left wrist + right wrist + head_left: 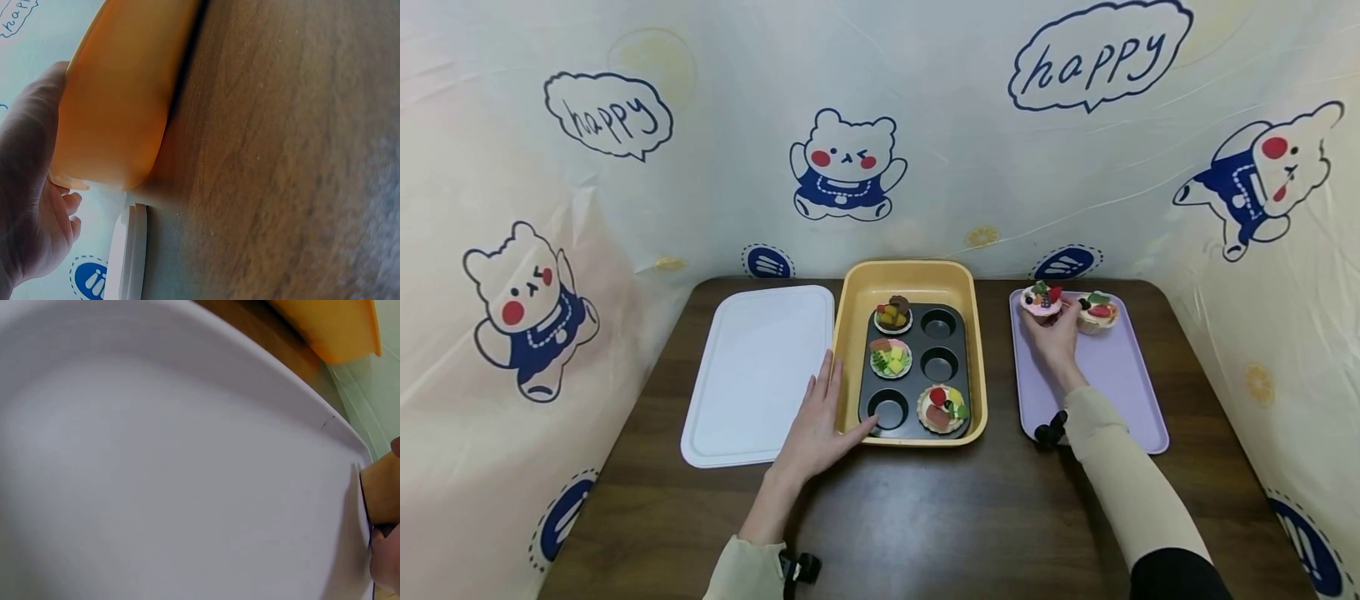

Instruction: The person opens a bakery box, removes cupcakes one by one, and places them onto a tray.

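Note:
My left hand [820, 425] lies against the left and front edge of a deep yellow tray [910, 268], fingers extended. Inside that tray is a dark muffin pan [913, 362]. Its left column holds a brown-topped tart [892, 317] and a green-and-yellow-topped tart [891, 358]; a larger fruit tart [942, 409] sits front right. At the back left of the purple tray [1116, 392], my right hand [1054, 340] pinches a berry-topped tart [1040, 298]. Just right of the fingers stands another fruit tart [1097, 312]. The right wrist view shows only part of a tan tart shell [381, 490].
A white tray [752, 375] lies left of the yellow one. All three trays are on a brown wooden table [917, 517]. Behind the table hangs a printed cloth [955, 167] that also flanks both sides.

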The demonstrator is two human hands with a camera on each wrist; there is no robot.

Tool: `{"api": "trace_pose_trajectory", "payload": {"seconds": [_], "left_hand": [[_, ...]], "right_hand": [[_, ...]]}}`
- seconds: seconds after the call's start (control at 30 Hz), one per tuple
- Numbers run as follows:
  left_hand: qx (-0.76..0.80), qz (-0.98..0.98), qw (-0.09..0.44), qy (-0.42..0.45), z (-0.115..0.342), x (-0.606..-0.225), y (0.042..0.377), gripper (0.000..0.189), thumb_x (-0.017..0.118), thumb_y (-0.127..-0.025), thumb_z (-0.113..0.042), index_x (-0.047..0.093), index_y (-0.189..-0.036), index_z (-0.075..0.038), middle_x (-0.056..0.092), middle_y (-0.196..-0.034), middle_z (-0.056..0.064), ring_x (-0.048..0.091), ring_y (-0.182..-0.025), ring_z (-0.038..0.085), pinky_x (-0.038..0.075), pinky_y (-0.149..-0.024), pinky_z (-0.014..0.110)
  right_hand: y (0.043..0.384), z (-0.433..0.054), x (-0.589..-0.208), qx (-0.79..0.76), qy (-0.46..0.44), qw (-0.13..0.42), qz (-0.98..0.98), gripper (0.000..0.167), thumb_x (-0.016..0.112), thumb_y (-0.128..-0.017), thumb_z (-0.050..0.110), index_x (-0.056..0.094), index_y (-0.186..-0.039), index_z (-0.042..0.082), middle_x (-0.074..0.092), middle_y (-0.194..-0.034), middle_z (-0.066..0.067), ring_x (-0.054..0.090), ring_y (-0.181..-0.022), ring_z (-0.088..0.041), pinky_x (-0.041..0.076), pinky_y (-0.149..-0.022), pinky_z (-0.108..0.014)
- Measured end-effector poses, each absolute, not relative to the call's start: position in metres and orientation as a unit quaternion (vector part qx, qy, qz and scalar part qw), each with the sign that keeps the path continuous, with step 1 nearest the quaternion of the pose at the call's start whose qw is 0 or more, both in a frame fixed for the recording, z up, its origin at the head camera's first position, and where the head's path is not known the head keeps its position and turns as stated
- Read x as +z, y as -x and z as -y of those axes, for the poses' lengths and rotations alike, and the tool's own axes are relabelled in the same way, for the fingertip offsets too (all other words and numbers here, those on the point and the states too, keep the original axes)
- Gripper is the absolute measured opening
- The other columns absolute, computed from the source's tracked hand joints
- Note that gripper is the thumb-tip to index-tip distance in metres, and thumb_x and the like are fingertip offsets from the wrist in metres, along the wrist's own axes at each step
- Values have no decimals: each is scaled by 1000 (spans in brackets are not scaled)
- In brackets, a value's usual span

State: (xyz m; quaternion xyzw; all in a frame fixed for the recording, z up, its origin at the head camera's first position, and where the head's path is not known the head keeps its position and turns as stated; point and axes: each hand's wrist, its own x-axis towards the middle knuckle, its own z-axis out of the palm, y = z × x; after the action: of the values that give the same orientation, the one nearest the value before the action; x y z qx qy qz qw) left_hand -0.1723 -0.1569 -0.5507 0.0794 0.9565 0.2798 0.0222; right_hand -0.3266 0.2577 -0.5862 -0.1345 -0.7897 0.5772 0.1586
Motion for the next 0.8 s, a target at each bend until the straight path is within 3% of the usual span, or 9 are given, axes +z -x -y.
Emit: {"api": "trace_pose_trajectory", "payload": {"seconds": [0.3, 0.57, 0.8], "left_hand": [[285, -955, 22, -77, 158, -552, 172, 120, 76, -93, -67, 9, -179, -15, -5, -189, 0, 19, -173, 41, 20, -141, 57], [287, -954, 19, -80, 157, -551, 172, 119, 75, -93, -65, 10, -178, -14, -3, -189, 4, 20, -171, 45, 22, -139, 62], [286, -955, 25, -77, 157, -551, 172, 120, 73, -93, -69, 9, -179, -16, -5, -189, 1, 18, -172, 44, 21, -140, 60]], "right_hand": [[307, -249, -581, 566, 75, 178, 801, 97, 79, -92, 3, 18, -167, -6, 27, -173, -31, 26, -167, -40, 18, -143, -46], [283, -242, -565, 548, 50, 200, 810, 110, 83, -93, 13, 12, -175, 7, 11, -184, -22, 12, -173, -35, 11, -144, -51], [267, -238, -552, 545, -22, 153, 824, 111, 84, -95, 14, 11, -177, 12, 12, -185, -18, 15, -173, -36, 14, -143, -56]]}}
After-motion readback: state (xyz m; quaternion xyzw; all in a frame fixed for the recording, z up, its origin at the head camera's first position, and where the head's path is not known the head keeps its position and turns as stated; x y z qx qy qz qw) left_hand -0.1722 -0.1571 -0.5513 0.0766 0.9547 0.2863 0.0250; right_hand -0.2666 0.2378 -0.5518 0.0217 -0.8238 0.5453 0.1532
